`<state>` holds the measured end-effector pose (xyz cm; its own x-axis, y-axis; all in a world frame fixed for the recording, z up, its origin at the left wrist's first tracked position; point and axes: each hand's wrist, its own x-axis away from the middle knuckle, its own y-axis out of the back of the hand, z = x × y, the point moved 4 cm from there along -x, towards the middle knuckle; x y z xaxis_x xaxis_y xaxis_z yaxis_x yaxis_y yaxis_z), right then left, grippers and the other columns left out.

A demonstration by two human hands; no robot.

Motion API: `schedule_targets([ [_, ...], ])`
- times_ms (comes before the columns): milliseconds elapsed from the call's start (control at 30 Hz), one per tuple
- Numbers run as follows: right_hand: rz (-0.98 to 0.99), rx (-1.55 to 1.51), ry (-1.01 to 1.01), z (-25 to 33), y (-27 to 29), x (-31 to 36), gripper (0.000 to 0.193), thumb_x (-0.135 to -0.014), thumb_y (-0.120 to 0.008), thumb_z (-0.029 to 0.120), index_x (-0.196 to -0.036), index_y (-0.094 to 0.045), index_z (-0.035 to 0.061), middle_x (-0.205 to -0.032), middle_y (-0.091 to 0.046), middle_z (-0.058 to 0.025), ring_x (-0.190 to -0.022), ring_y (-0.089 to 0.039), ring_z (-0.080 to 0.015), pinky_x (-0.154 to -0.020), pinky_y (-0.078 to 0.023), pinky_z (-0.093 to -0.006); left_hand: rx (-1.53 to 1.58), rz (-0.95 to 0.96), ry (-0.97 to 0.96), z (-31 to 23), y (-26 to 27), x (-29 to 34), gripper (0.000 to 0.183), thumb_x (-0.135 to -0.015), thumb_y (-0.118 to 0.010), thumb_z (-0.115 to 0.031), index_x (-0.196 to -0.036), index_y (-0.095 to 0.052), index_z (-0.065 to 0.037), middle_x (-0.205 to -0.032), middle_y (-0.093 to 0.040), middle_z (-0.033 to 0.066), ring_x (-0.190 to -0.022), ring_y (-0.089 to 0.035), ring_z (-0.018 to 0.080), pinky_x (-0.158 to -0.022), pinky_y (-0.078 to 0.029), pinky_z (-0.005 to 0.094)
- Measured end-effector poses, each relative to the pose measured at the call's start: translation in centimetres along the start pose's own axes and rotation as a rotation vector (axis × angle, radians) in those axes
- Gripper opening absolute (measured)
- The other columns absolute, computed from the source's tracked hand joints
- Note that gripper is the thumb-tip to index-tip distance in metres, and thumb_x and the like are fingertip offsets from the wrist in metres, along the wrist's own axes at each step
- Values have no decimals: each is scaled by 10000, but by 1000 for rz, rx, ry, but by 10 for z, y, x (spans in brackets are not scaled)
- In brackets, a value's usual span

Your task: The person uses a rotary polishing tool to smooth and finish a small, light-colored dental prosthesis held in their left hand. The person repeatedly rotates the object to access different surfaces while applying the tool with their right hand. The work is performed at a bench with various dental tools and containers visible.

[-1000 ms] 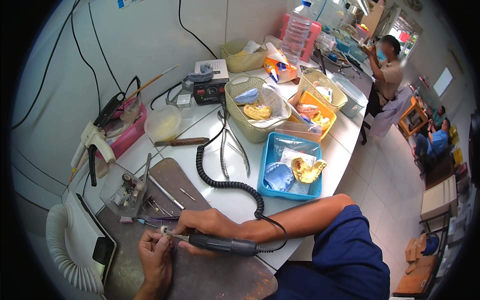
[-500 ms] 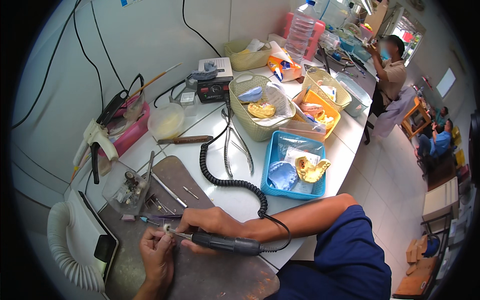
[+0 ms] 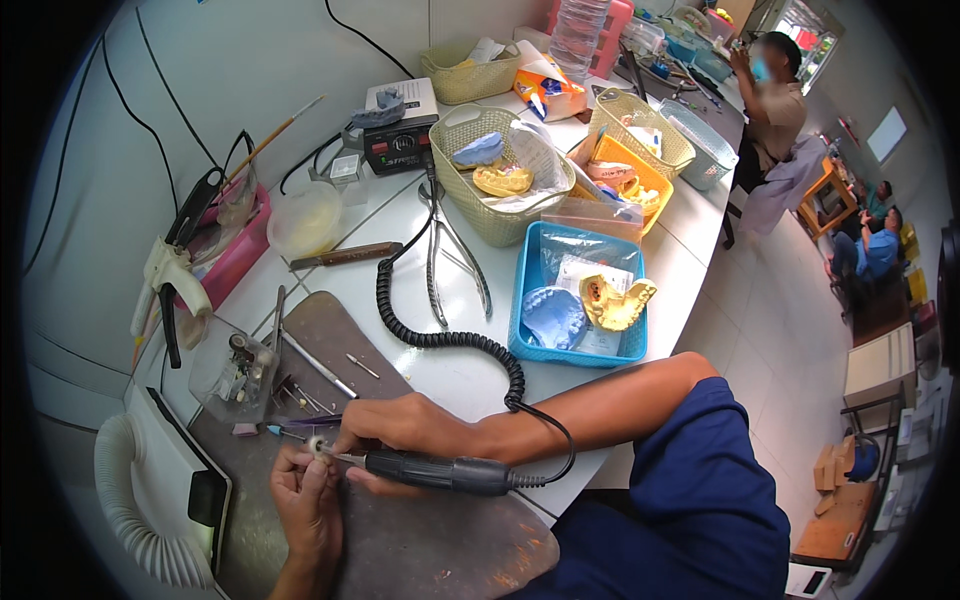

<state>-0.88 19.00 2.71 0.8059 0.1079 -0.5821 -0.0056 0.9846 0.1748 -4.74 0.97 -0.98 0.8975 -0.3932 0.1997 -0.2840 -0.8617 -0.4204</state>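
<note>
A black dental handpiece (image 3: 435, 472) lies in my right hand (image 3: 405, 425), the fingers wrapped round its front end. At its metal tip sits a small whitish round head (image 3: 318, 444), perhaps a polishing wheel. Thumb and fingers of my left hand (image 3: 308, 500) are pinched right beside that head; whatever they hold is too small to make out. Both hands meet above a dark grey work board (image 3: 430, 550). A coiled black cord (image 3: 450, 340) runs from the handpiece to a control box (image 3: 395, 145). Near my fingers lie a blue-tipped bur (image 3: 287, 433) and several slim burs (image 3: 310, 398).
A blue basket (image 3: 515, 335) with blue and yellow dental casts stands beyond my right forearm. Pliers (image 3: 437, 265), a wooden-handled knife (image 3: 350, 256) and a clear box of small parts (image 3: 215, 385) lie farther back. At left is a white ribbed hose (image 3: 118, 490). A person (image 3: 775, 120) sits far right.
The view has shifted a little, so the bench things appear farther left and higher. My hands stay together at the handpiece tip, with the same grip.
</note>
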Motion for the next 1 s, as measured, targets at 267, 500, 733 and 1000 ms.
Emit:
schedule_targets([
  [267, -33, 3, 33, -3, -1, -1, 213, -777, -670, 117, -917, -563, -4, -768, -540, -102, -638, -589, -220, -558, -466, -295, 1, 16, -8, -2, -1, -1, 156, -846, -628, -9, -896, -487, -50, -858, -582, 74, -754, -562, 126, -728, -455, 257],
  [500, 5, -2, 18, 0, 0, -1, 212, -774, -674, 118, -914, -562, 4, -764, -537, -94, -628, -586, -215, -539, -463, -296, -5, 20, -3, -2, -1, -1, 148, -851, -623, -12, -891, -486, -50, -857, -580, 74, -764, -559, 131, -731, -450, 264],
  [733, -30, -13, -59, -7, 0, 2, 257, -788, -686, 154, -961, -578, -1, -823, -574, -101, -675, -605, -211, -595, -479, -290, -1, -3, -12, -2, -7, 2, 142, -851, -618, -6, -898, -489, -44, -870, -575, 77, -752, -552, 128, -729, -445, 260],
  [1000, 62, -83, -20, -11, -2, -7, 231, -782, -703, 56, -1004, -645, 32, -881, -652, -93, -774, -643, -194, -672, -506, -280, -135, 81, -30, -4, -13, 3, 138, -862, -616, -2, -926, -498, -35, -928, -614, 77, -841, -607, 113, -749, -493, 231],
])
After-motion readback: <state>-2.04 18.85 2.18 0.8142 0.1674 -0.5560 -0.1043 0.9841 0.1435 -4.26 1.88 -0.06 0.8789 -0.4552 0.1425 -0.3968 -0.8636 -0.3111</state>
